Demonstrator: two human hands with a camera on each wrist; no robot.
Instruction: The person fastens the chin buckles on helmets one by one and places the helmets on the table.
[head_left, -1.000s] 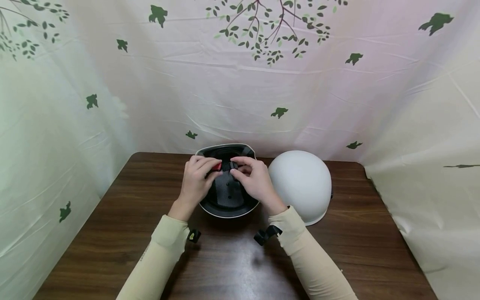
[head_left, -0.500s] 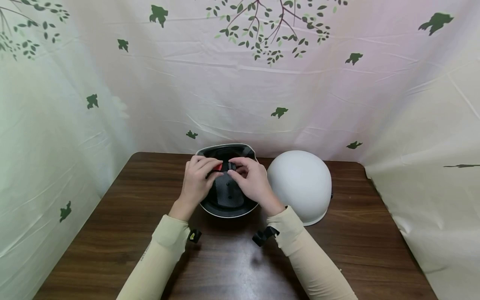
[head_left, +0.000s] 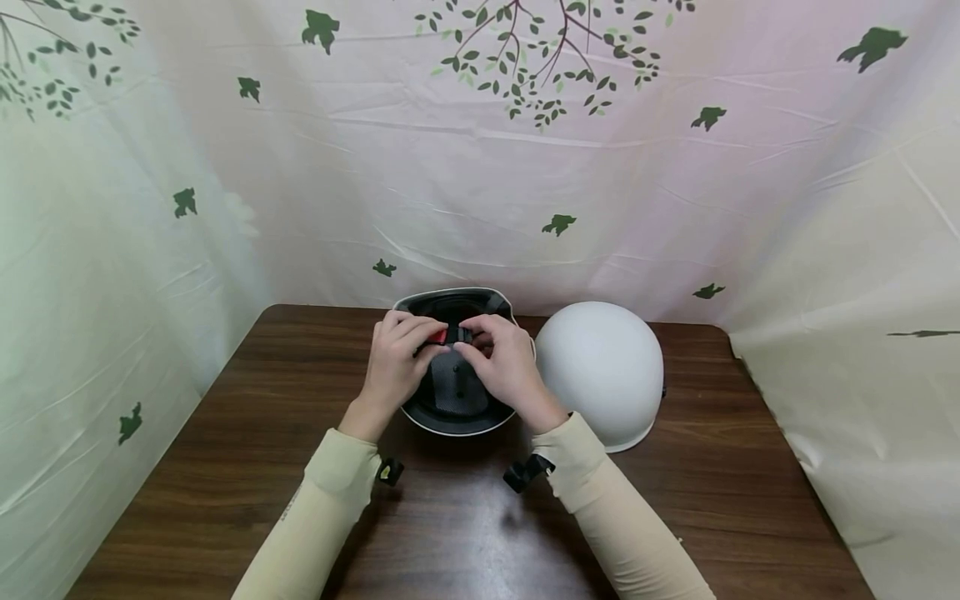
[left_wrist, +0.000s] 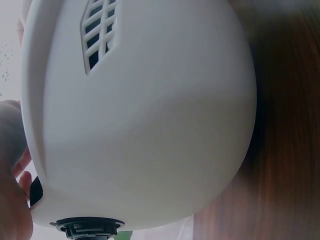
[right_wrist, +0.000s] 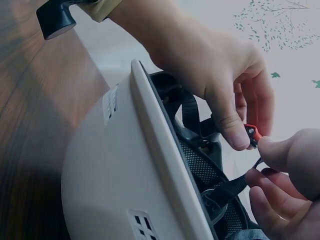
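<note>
Red-and-black plastic buckle, prob. light, stiff: your L hand & R hand pinch opp. ends, prob. best hold.

Beneath the buckle, the upturned helmet is set on the counter, left of the second helmet (both near the far edge); behind, a curtain is hung.
</note>
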